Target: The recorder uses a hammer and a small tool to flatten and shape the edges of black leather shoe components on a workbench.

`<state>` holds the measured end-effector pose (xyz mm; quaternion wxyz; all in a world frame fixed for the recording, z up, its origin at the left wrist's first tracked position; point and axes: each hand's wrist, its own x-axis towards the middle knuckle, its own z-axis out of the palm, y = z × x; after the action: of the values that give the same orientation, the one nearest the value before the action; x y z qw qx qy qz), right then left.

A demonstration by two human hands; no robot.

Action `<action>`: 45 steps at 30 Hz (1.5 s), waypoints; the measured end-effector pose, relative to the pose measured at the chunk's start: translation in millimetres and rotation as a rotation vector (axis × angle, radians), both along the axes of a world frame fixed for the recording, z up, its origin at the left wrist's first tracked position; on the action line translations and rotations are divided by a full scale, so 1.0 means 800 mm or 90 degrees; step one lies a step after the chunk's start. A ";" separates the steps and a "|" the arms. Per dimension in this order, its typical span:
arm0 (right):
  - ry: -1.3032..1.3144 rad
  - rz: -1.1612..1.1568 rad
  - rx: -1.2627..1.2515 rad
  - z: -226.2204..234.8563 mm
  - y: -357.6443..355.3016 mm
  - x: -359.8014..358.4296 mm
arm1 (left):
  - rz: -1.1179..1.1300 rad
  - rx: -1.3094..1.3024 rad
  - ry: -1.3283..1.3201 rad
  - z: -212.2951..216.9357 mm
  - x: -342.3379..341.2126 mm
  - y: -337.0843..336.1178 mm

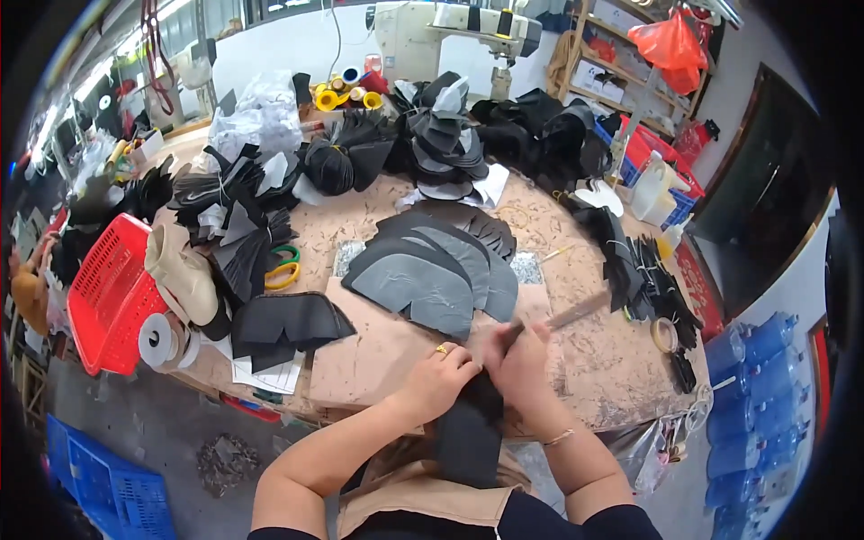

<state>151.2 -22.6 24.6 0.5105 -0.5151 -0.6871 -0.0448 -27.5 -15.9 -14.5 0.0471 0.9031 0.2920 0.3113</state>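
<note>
My left hand (pixel 443 376), with a gold ring on one finger, presses down on a black cut material piece (pixel 468 432) that hangs over the near edge of the worktable (pixel 378 360). My right hand (pixel 520 362) is closed around a thin stick-like tool (pixel 571 315) whose working end meets the same piece. Just beyond my hands lies a fanned stack of grey and black shoe-upper pieces (pixel 432 270).
A red plastic basket (pixel 108 292), a beige shoe last (pixel 180 270), a tape roll (pixel 162 340) and yellow-green scissors (pixel 283 267) lie at the left. Heaps of black pieces (pixel 432 135) fill the far side, before a sewing machine (pixel 450 31). Blue crate (pixel 112 481) on the floor.
</note>
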 end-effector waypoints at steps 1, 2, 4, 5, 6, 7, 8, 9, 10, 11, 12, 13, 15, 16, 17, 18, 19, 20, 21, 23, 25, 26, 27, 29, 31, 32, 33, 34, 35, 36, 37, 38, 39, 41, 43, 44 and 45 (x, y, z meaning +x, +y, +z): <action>-0.097 0.027 0.039 -0.002 0.005 -0.001 | 0.006 -0.034 -0.023 -0.006 0.000 0.002; -0.081 0.008 -0.008 0.002 0.002 0.004 | 0.012 -0.068 -0.046 -0.009 -0.001 0.005; -0.085 0.018 -0.026 0.003 0.005 0.006 | 0.007 -0.064 -0.018 0.000 -0.005 0.004; -0.089 0.029 -0.043 0.004 0.007 0.007 | 0.004 -0.058 0.010 0.005 -0.005 0.002; -0.089 0.031 -0.043 0.013 0.007 0.007 | 0.006 -0.058 0.009 0.008 -0.005 -0.001; -0.093 0.034 0.005 0.026 0.004 0.007 | 0.011 -0.034 0.025 0.009 -0.004 -0.002; -0.096 0.036 0.054 0.036 0.001 0.007 | 0.015 -0.009 0.042 0.010 -0.004 -0.003; -0.049 0.039 0.042 0.041 -0.004 0.012 | 0.013 -0.011 0.043 0.009 -0.004 -0.004; -0.018 0.032 0.045 0.038 -0.007 0.007 | 0.020 -0.001 0.038 0.009 -0.004 -0.005; 0.012 0.025 0.049 0.034 -0.010 -0.003 | 0.029 0.008 0.033 0.008 -0.005 -0.006; -0.037 0.027 0.055 0.015 -0.006 -0.009 | 0.022 0.009 0.032 0.007 -0.003 -0.007; -0.085 0.035 0.061 0.003 0.002 -0.016 | 0.020 0.000 0.009 0.002 -0.003 -0.005; -0.094 0.008 0.006 0.003 -0.001 -0.008 | 0.019 -0.011 -0.014 0.002 -0.003 -0.005; -0.104 0.033 0.009 0.002 0.000 -0.006 | 0.049 -0.030 -0.079 0.008 -0.003 -0.007; -0.113 0.059 0.011 0.000 0.002 -0.005 | 0.078 -0.049 -0.144 0.010 -0.003 -0.008; -0.113 0.060 0.009 -0.001 0.003 -0.005 | 0.078 -0.051 -0.144 0.006 -0.006 -0.010; -0.112 0.057 0.013 -0.001 0.005 -0.006 | 0.062 -0.033 -0.095 -0.001 -0.010 -0.011; -0.110 0.054 0.017 -0.001 0.006 -0.007 | 0.046 -0.015 -0.046 -0.006 -0.012 -0.012; -0.111 0.058 0.015 0.003 0.009 -0.006 | 0.050 -0.018 -0.046 -0.003 -0.011 -0.016; -0.086 0.059 0.036 0.022 0.005 -0.003 | 0.093 0.031 0.074 0.008 -0.007 -0.022; -0.037 0.055 0.068 0.047 -0.008 -0.004 | 0.098 0.027 0.064 0.008 -0.007 -0.024; -0.060 0.019 0.048 0.020 -0.004 -0.009 | 0.099 0.027 0.055 0.007 -0.008 -0.026; -0.085 -0.022 0.030 0.008 -0.002 -0.020 | 0.097 0.028 0.054 0.006 -0.008 -0.025; -0.116 0.026 0.023 0.006 -0.004 -0.020 | 0.084 -0.023 0.006 0.003 -0.011 -0.023; -0.148 0.079 0.017 0.007 -0.001 -0.019 | 0.104 -0.038 -0.040 0.010 -0.015 -0.022; -0.147 0.082 0.027 0.004 0.002 -0.016 | 0.123 -0.055 -0.085 0.012 -0.017 -0.021; -0.145 0.086 0.036 0.003 0.001 -0.015 | 0.124 -0.055 -0.085 0.009 -0.018 -0.023; -0.145 0.087 0.036 0.006 0.002 -0.013 | 0.103 -0.023 -0.042 0.002 -0.019 -0.024; -0.130 0.098 0.017 0.013 0.004 -0.012 | 0.081 0.008 0.000 -0.002 -0.020 -0.025; -0.113 0.113 -0.004 0.019 0.004 -0.011 | 0.085 0.005 0.002 -0.001 -0.019 -0.028; -0.113 0.121 -0.006 0.030 0.001 -0.010 | 0.103 0.029 0.044 0.003 -0.018 -0.031; -0.085 0.097 0.001 0.044 -0.005 -0.009 | 0.120 0.053 0.086 0.005 -0.017 -0.031; -0.055 0.064 0.007 0.053 -0.012 -0.009 | 0.119 0.050 0.088 0.006 -0.017 -0.031; -0.033 0.054 0.072 0.037 -0.012 -0.014 | 0.110 0.067 0.074 0.007 -0.018 -0.031; -0.109 0.081 0.038 0.001 -0.001 -0.023 | 0.101 0.058 0.050 0.002 -0.016 -0.030; -0.112 0.072 0.013 0.003 -0.002 -0.017 | 0.101 0.046 0.027 0.000 -0.017 -0.029; -0.112 0.074 0.015 0.006 -0.001 -0.015 | 0.102 0.048 0.027 -0.001 -0.017 -0.029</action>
<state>139.3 -23.7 29.3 0.4560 -0.4628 -0.7572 -0.0680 -41.0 -38.9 -15.2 -0.0179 0.8842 0.3526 0.3058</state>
